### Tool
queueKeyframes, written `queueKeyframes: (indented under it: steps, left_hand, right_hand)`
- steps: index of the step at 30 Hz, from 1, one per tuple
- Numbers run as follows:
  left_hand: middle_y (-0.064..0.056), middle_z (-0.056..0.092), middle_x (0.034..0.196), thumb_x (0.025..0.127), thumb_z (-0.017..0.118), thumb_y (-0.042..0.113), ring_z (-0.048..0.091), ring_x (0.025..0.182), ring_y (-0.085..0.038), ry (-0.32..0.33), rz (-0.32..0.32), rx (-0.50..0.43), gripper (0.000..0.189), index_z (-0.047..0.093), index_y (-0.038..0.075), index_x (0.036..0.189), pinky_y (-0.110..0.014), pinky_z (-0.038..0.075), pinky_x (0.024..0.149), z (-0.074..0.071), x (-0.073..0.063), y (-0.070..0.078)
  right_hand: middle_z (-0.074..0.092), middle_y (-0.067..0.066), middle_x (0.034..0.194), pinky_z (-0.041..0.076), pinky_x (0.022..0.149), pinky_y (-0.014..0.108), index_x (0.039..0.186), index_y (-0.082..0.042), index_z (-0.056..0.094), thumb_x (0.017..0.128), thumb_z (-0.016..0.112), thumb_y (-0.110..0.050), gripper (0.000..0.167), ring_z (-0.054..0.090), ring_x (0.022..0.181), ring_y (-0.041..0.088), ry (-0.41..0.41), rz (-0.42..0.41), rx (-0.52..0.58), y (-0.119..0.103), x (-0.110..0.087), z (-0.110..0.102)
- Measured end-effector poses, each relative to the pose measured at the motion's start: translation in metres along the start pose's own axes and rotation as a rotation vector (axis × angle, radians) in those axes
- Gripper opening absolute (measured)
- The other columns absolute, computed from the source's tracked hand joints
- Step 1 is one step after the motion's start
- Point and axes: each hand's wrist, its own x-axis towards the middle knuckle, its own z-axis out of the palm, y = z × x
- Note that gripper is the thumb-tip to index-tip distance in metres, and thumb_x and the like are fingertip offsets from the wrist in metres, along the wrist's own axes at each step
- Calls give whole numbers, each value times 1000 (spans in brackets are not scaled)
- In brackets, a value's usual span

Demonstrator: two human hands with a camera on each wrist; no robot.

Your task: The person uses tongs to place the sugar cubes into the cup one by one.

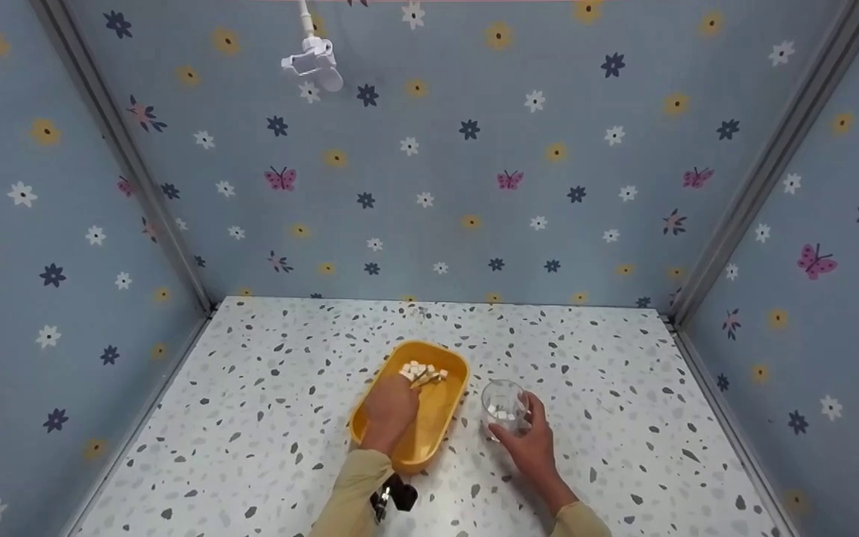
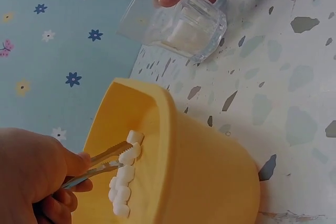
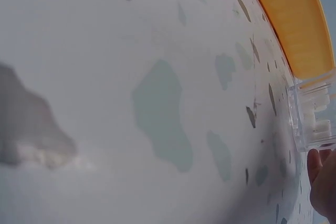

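Observation:
My left hand (image 1: 391, 409) reaches into a yellow plastic bin (image 2: 210, 171) and pinches metal tongs (image 2: 109, 152) with serrated tips. In the left wrist view, the tips sit around one of several small white cubes (image 2: 122, 191) at the bin's far end; whether they squeeze it I cannot tell. To the right of the bin, my right hand (image 1: 535, 441) holds a clear glass (image 1: 502, 388) by its side, thumb and fingers around it. A few white cubes (image 2: 185, 38) lie at the bottom of the glass. The right wrist view catches only part of that hand (image 3: 324, 184).
The speckled white tabletop (image 1: 273, 395) surrounds the bin and the glass. Flower-patterned panels (image 1: 444, 246) enclose it at the back and both sides. A white bracket (image 1: 315, 63) hangs high at the back left. A dark device (image 1: 394, 496) is strapped to the left wrist.

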Motion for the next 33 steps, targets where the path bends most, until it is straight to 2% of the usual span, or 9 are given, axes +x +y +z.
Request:
queueKeyframes:
  steps: [9,16,21,28,33]
  left_hand:
    - [-3,51,61,88,61,18,50,55,-20,-73,9,65,24,54,12,66,-36,41,52,2,7,4]
    - [-5,50,63,88,61,21,51,56,-21,-94,4,151,21,56,11,71,-38,43,50,2,5,7]
    - [-4,51,61,88,60,18,53,55,-20,-89,38,198,18,56,11,71,-39,44,48,-5,1,12]
    - [-4,51,63,87,60,15,53,56,-20,-95,97,237,14,57,12,73,-38,44,47,-7,0,14]
    - [-3,50,61,89,62,19,50,54,-19,-88,111,205,18,58,11,73,-36,44,50,-7,-1,8]
  right_hand:
    - [44,13,146,42,95,53,144,-12,38,71,87,-38,91,50,121,37,27,-16,3,0,1,-2]
    - [42,11,147,42,96,51,145,-15,37,72,87,-35,90,49,122,36,16,13,7,0,2,-1]
    - [43,10,147,43,94,50,145,-15,36,74,86,-33,89,50,121,35,10,12,12,2,2,1]
    - [43,11,147,43,94,52,145,-14,36,71,86,-41,94,50,121,36,17,18,8,3,0,0]
    - [42,12,147,42,95,52,145,-12,36,72,86,-40,93,50,122,37,10,12,16,3,0,1]
